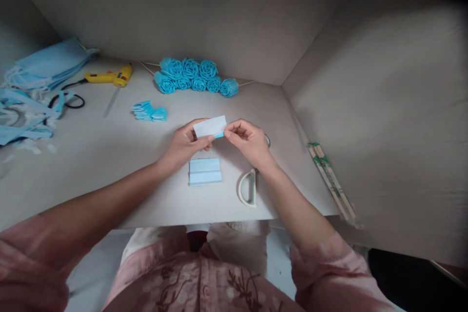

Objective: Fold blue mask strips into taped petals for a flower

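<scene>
My left hand [192,140] and my right hand [250,141] meet over the middle of the table. Between them is a small rectangular piece of face mask fabric [210,126], its pale side showing and a blue strip folded along the lower edge. The left thumb and fingers grip it from the left, while the right thumb and forefinger pinch its right corner. Just below lies a pleated light-blue mask piece [205,172], flat on the table. A white D-shaped loop [240,187], apparently a scissors handle, sits by my right wrist, which hides what adjoins it.
Blue fabric roses [190,68] on sticks lie along the back. Folded blue pieces [148,111] are left of centre. Further left are a yellow glue gun [119,77], stacked masks [51,63] and scraps [27,119]. Wrapped sticks [332,180] lie by the right wall.
</scene>
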`<state>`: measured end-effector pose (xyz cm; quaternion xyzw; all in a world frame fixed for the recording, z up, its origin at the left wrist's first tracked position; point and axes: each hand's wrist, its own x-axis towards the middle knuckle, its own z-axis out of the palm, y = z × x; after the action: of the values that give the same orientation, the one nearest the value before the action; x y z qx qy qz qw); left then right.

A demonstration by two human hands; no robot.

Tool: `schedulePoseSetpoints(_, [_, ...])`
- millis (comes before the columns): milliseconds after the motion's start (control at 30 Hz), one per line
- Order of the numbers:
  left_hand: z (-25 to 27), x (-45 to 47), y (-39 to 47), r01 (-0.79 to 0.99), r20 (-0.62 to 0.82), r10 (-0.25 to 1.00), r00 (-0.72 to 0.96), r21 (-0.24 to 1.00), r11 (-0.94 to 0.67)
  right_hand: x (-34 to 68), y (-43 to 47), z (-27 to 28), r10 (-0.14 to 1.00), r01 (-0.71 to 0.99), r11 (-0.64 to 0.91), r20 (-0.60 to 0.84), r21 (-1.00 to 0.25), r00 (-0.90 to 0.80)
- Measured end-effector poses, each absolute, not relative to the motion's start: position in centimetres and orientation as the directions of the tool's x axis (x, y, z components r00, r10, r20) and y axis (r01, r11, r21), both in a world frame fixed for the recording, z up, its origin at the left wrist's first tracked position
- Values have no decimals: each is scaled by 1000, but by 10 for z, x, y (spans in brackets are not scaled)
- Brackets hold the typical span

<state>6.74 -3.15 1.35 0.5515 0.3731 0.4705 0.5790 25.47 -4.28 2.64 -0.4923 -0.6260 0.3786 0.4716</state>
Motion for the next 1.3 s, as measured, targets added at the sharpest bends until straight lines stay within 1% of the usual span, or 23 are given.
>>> schedulePoseSetpoints(167, [13,69,-31,-116,54,972,228,993,-28,255,-42,24,978,249,208,193,-946,-86])
schedulePoseSetpoints(300, [8,68,-28,-74,75,972,221,995,-60,257,-41,24,975,204,192,163,-960,-152])
schedulePoseSetpoints(400, [8,67,-28,23,107,968,227,993,-116,259,-41,24,965,201,183,137,-962,-222])
schedulePoseSetpoints(533, [14,67,-34,190,208,945,251,947,-259,258,-42,24,948,220,187,117,-957,-295])
schedulePoseSetpoints(600, [17,66,-36,217,229,937,265,933,-289,257,-44,25,945,243,186,106,-952,-308])
schedulePoseSetpoints(700, [18,66,-36,120,212,936,282,960,-253,256,-46,26,947,302,201,106,-932,-302])
schedulePoseSetpoints(833, [17,66,-32,-119,145,938,316,986,-113,256,-48,27,947,362,269,178,-893,-266])
schedulePoseSetpoints(900, [15,66,-31,-193,107,926,363,981,-38,255,-48,27,948,358,287,211,-888,-238])
schedulePoseSetpoints(967, [12,65,-30,-195,68,907,416,981,16,254,-48,27,951,353,284,216,-891,-221])
schedulePoseSetpoints(1033, [10,64,-30,-140,25,901,434,989,39,253,-48,26,953,355,281,214,-892,-217])
schedulePoseSetpoints(1167, [7,64,-31,-51,-21,932,361,998,43,251,-47,22,947,360,293,215,-886,-241])
schedulePoseSetpoints(1233, [6,65,-30,-74,-25,941,339,996,53,253,-46,21,945,373,300,220,-878,-242])
schedulePoseSetpoints(1300, [6,65,-28,-147,-30,940,341,985,85,257,-45,22,941,381,326,260,-865,-216])
